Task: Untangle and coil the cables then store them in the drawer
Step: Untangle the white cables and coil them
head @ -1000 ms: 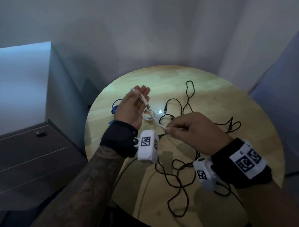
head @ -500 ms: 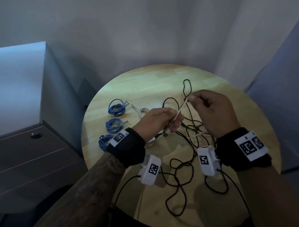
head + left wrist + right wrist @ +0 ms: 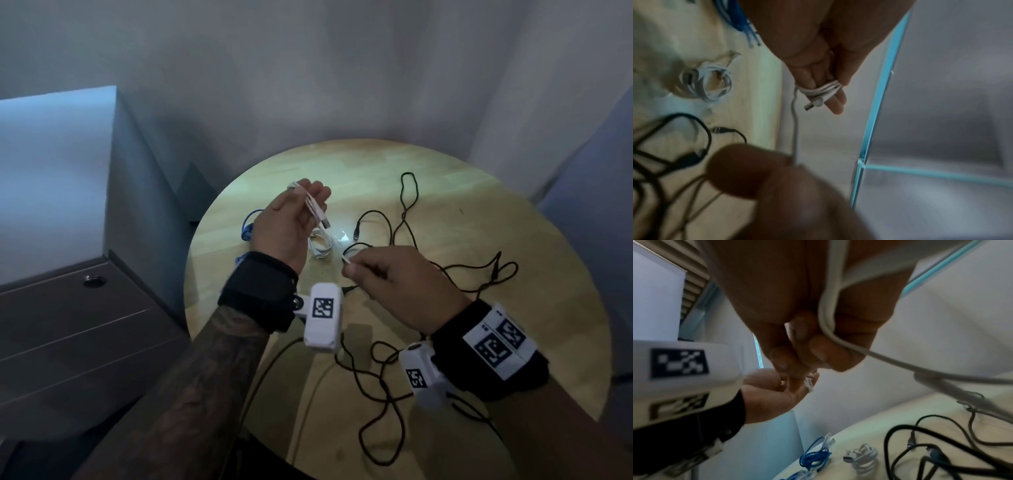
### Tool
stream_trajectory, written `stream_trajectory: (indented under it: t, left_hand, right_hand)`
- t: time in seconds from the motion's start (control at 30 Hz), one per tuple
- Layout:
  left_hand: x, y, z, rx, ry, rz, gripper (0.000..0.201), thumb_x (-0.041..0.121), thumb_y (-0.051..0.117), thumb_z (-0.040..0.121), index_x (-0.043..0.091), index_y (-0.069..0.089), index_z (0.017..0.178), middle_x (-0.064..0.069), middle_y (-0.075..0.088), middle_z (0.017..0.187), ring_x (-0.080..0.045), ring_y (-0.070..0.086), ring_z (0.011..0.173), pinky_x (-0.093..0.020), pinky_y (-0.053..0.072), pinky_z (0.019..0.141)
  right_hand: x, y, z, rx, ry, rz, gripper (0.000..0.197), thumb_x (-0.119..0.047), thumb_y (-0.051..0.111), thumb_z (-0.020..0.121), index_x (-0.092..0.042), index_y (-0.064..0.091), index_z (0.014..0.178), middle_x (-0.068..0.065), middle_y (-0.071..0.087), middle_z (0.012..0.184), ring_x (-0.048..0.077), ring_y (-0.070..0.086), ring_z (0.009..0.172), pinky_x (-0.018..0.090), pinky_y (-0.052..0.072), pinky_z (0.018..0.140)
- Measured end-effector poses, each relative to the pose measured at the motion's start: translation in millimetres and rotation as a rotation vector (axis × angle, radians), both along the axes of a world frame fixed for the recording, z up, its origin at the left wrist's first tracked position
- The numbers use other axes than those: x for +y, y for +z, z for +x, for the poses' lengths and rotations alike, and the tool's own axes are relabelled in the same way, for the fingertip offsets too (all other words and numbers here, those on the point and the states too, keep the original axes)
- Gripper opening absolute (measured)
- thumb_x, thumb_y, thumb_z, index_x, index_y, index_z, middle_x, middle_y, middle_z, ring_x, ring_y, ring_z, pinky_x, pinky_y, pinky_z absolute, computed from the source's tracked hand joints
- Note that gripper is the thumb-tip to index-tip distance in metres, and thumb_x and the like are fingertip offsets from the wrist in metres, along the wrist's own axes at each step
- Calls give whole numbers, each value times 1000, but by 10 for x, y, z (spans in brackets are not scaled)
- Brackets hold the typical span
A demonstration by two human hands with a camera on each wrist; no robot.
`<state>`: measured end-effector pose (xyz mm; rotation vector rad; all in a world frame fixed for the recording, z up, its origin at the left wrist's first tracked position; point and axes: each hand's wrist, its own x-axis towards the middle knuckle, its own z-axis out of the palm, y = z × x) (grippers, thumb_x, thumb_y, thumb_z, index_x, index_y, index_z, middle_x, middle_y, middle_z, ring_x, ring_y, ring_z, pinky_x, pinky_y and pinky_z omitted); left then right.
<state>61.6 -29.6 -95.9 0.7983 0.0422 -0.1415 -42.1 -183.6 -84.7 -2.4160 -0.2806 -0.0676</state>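
Winding has gone on since 0.5 s ago: the left hand, then low and knuckles-up beside the right, is now raised with its palm turned toward the right, and the white cable sits in several turns around its straightened fingers, the USB plug jutting out below them. The right hand, which was lifted above the black tangle, has dropped nearer the person and pinches the free end of that white cable between thumb and curled fingers, a slack run hanging between the 2 hands. Coiled blue cables, plain 0.5 s ago, are now mostly hidden behind the left hand in the head view. A second coiled white cable lies on the table just beyond the hands, and the loose black cable sprawls to its right. The drawer unit stands left of the table. Wrist tags carry only black-and-white square codes; no writing is readable. Both wrist views are blurred.
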Motion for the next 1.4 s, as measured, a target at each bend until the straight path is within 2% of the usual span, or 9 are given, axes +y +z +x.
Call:
stream_trajectory:
  t: [0.17, 0.33, 0.47, 0.6, 0.9, 1.07, 1.2, 1.27, 1.4]
  left_hand:
    - [-129, -135, -177, -339, 28, 597, 20, 6, 53, 98, 6, 72, 93, 5, 75, 85, -23, 73, 88, -41, 57, 87]
    - [-169, -35, -355, -570, -428, 990, 36, 25, 45, 104, 4, 67, 84, 1, 63, 66, -15, 55, 60, -26, 46, 59]
    - [-173, 36, -364, -276, -619, 695, 35, 24, 43, 103, 8, 57, 74, 4, 38, 54, -13, 36, 50, -21, 37, 53]
    - [-49, 84, -200, 75, -711, 0, 30, 26, 44, 96, 14, 50, 70, 7, 30, 54, -7, 29, 44, -21, 35, 50]
    - [299, 141, 173, 221, -58, -578, 23, -1, 37, 95, -3, 59, 89, -7, 61, 72, -17, 62, 64, -35, 50, 77]
    - [364, -33, 320, 235, 121, -287, 25, 8, 40, 102, 4, 59, 86, -4, 69, 69, -12, 69, 61, -29, 53, 76]
    - [334, -90, 294, 245, 144, -224, 18, 9, 43, 103, 0, 58, 100, -11, 68, 96, -15, 73, 71, -28, 60, 68]
    - [252, -79, 203, 179, 194, -76, 15, 6, 48, 100, 0, 60, 100, -13, 70, 99, -20, 74, 78, -31, 59, 70]
    - [38, -125, -43, -380, 171, 857, 23, 12, 54, 98, 15, 71, 82, -6, 75, 91, -16, 72, 89, -35, 57, 85]
  right_hand:
    - [-74, 87, -39, -24, 3, -4, 25, -30, 61, 94, -22, 63, 70, -3, 54, 59, 10, 47, 54, 32, 39, 54]
    - [-354, 160, 29, -250, -261, 42, 15, -33, 64, 92, -35, 66, 77, -14, 62, 63, 2, 57, 61, 24, 42, 57]
    - [-478, 53, 56, -178, -281, 119, 17, -41, 67, 89, -29, 67, 78, -3, 65, 66, 11, 59, 60, 27, 46, 60]
    - [-496, -20, 82, -46, -203, 238, 20, -39, 61, 94, -25, 61, 80, 7, 55, 64, 13, 48, 57, 28, 40, 59]
    - [-309, -268, 39, 105, -153, 67, 26, -43, 50, 98, -24, 51, 80, -7, 49, 55, 12, 43, 52, 32, 39, 55]
    - [-209, -96, -5, 41, -66, 12, 37, -40, 50, 98, -23, 52, 66, -4, 47, 57, 12, 44, 55, 32, 38, 56]
    - [-158, 46, -88, 107, 24, -6, 36, -38, 53, 97, -22, 62, 66, 3, 53, 58, 17, 48, 53, 36, 43, 55]
    - [-67, 122, -129, 109, 72, 20, 36, -34, 56, 97, -20, 65, 66, -3, 51, 56, 11, 45, 50, 24, 38, 52]
    - [32, 367, -186, 32, 79, 227, 27, -24, 63, 95, -11, 69, 72, 2, 50, 57, 5, 41, 51, 14, 31, 51]
